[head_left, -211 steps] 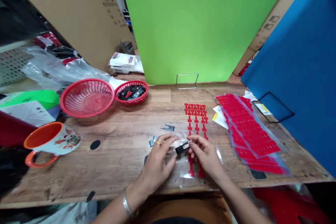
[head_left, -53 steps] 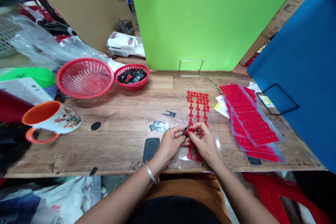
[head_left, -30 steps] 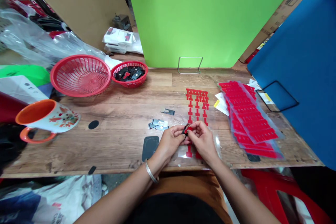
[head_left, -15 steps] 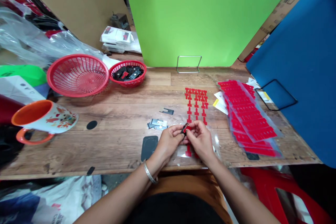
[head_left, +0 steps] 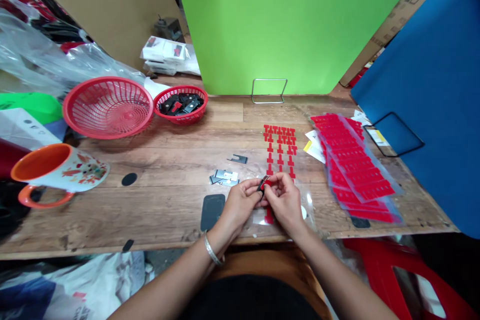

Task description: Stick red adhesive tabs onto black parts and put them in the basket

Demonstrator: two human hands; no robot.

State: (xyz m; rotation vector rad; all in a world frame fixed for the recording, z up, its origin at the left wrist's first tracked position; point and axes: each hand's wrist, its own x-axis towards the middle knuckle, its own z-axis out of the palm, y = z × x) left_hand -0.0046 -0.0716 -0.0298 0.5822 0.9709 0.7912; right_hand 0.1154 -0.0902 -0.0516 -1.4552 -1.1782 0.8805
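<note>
Both hands meet over the near middle of the wooden table (head_left: 157,160). My left hand (head_left: 240,202) pinches a small black part (head_left: 262,184) with a red sticker on it. My right hand (head_left: 284,199) has its fingertips pressed on the same part from the right. Under the hands lies a clear sheet of red T-shaped stickers (head_left: 280,147). Small grey metal clips (head_left: 224,177) lie just left of the hands, with one more clip (head_left: 238,159) farther back. A dark flat pad (head_left: 212,211) rests by my left wrist.
A stack of red sticker sheets (head_left: 352,167) lies at right beside a blue board (head_left: 431,90). A small red basket (head_left: 180,104) holds black parts; a larger red basket (head_left: 108,107) stands left of it. An orange-rimmed mug (head_left: 56,172) sits at far left. A green board (head_left: 285,25) stands behind.
Seven seconds ago the hands held a bare black part; now a red sticker is on it. Over the last second the hands have barely moved, and the view has drifted slightly.
</note>
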